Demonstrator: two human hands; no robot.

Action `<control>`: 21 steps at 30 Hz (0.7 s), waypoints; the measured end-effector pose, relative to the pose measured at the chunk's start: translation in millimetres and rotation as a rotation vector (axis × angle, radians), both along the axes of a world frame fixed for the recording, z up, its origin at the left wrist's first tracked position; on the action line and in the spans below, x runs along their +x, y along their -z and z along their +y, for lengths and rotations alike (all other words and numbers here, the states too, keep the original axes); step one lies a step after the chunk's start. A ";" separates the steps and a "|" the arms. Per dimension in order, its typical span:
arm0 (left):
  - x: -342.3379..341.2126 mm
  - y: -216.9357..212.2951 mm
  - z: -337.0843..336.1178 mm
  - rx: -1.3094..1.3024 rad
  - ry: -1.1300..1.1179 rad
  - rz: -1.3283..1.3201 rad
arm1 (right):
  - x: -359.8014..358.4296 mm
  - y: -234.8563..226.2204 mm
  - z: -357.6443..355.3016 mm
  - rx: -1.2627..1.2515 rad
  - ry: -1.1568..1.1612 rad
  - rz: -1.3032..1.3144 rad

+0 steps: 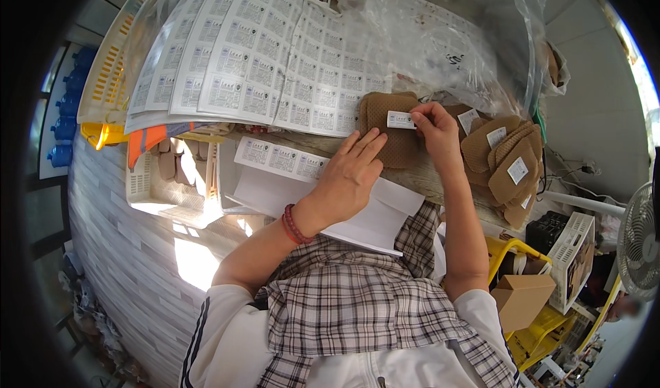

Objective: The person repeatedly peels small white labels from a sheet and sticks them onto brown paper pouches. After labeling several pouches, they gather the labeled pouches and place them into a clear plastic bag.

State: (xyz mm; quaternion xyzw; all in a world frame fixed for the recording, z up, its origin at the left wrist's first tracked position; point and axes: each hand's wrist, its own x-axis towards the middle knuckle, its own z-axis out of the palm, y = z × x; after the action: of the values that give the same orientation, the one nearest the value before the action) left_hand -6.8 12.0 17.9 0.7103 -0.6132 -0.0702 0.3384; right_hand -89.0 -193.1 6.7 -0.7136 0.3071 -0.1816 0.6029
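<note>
Fingers (421, 118) of the right hand (443, 135): clamped, thumb against fingertips, on the right end of a small label.
White label (399, 120): held, print upward, over the upper part of the top brown piece (397, 153); whether it is already stuck down cannot be told.
Left hand (346, 182): laid palm down, fingers stretched and slightly apart, nothing gripped; the tips are placed at the left side of the brown piece, just beside the label.
Label handling: judged very light, thin and bendable, probably tacky underneath and easily creased; best taken by one end or edge.
Brown piece handling: judged light, its textured face unlikely to slip; best steadied flat near the rim.
Label strip (283, 158): joined to a bare white backing sheet (333, 213), partly covered by the left hand and forearm.
Label sheets (251, 51): spread beyond the left hand, overlapped.
Labelled brown pieces (510, 161): heaped on the bench (421, 182) to the right of the right hand.
Clear plastic (440, 41): crumpled behind the brown pieces.
</note>
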 end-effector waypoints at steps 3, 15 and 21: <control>-0.8 -0.4 1.2 -0.007 -0.004 -0.004 | 0.8 -0.8 1.5 -0.037 -0.026 0.015; 0.4 -0.7 0.4 -0.002 0.002 0.016 | 3.2 7.2 1.5 -0.166 -0.013 0.063; 4.2 -8.6 -3.6 -0.033 0.011 0.058 | 4.5 3.9 3.2 -0.213 -0.013 0.101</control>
State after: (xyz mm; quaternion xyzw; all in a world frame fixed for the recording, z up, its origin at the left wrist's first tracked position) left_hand -2.6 8.4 26.6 0.6988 -0.6081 -0.0826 0.3674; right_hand -84.5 -189.9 2.8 -0.7838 0.3113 -0.1732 0.5087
